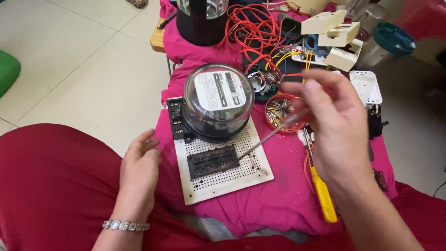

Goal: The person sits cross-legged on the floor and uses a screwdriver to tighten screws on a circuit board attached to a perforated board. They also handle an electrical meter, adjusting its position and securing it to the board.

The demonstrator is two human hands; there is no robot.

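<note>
The right hand (337,125) hovers over the right half of the bench (283,200), its fingers (320,100) pinched closed on the handle end of a thin metal screwdriver (267,138). The tool's long axis slants from upper right, at the fingers, down to lower left, and its tip points at the right edge of a dark terminal plate (213,161), touching or just above it. That plate lies flat on a white perforated board (232,179), with its long side running roughly along the board's near edge. At the board's far end stands a round glass-domed meter (218,100) on a black base.

The left hand (139,169) rests at the bench's left edge, just beside the board, fingers loosely open and holding nothing; a jewelled bracelet (126,225) circles the wrist.

Near the screwdriver's shaft sits a small red dish of screws (282,113). A yellow-handled tool (324,195) lies under the right forearm near the right edge. Red wires (253,32) and cream plastic housings (334,37) crowd the far side. Bare pink cloth shows along the near edge, in front of the board.
</note>
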